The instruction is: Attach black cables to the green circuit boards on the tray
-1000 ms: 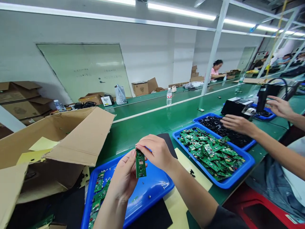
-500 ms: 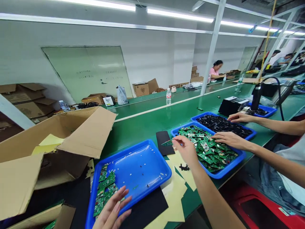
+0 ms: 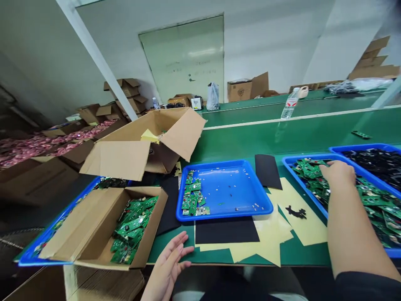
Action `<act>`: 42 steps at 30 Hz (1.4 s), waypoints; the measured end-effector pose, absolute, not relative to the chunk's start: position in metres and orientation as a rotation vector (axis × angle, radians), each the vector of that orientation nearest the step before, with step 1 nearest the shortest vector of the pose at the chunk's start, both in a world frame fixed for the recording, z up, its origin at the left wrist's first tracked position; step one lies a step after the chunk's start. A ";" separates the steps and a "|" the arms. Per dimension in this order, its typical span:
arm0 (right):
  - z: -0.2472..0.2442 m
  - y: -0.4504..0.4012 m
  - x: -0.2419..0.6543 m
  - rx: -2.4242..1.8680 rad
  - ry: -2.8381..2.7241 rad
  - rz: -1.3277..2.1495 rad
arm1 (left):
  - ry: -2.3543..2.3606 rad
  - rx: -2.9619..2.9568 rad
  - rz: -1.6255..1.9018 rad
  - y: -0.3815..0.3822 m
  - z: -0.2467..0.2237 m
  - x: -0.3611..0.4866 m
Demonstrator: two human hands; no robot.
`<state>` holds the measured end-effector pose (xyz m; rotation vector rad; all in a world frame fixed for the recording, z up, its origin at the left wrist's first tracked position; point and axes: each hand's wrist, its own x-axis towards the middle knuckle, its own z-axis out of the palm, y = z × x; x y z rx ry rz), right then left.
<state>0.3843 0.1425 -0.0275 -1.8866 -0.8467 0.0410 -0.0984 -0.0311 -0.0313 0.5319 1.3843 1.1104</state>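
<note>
My left hand (image 3: 171, 263) is open, palm turned inward and fingers spread, at the table's front edge below a blue tray (image 3: 247, 211). Nothing is in it. Green circuit boards (image 3: 193, 198) lie along that tray's left side, with small white bits scattered over its floor. On the right, my right hand (image 3: 340, 173) reaches into a second blue tray (image 3: 308, 194) heaped with circuit boards (image 3: 313, 173). Its fingers curl down among the boards, closed; what they hold is hidden. A black clump of small parts (image 3: 296, 212) lies on yellow paper (image 3: 308, 232) between the trays.
At left, a small carton (image 3: 102, 251) holds circuit boards, with a larger open carton (image 3: 169, 146) behind. Black sheets (image 3: 227, 232) lie on the table. A tray of black parts (image 3: 376, 161) stands far right. A water bottle (image 3: 290, 103) stands at the back.
The view has swung left and down. My right hand, which held a circuit board between the trays, is now in the board tray. My left hand has moved off the left tray. The co-worker's hands have left view.
</note>
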 end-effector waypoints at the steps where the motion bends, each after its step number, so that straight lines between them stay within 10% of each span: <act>1: -0.025 0.143 0.381 -1.938 -0.826 0.060 | 1.368 0.524 1.111 -0.030 -0.031 -0.095; 12: -0.040 0.043 0.192 -1.138 -2.143 1.073 | 1.330 0.366 1.014 -0.011 -0.026 -0.078; 42: -0.086 -0.005 0.153 -0.771 -2.226 0.816 | 2.019 1.404 0.743 -0.013 -0.054 -0.054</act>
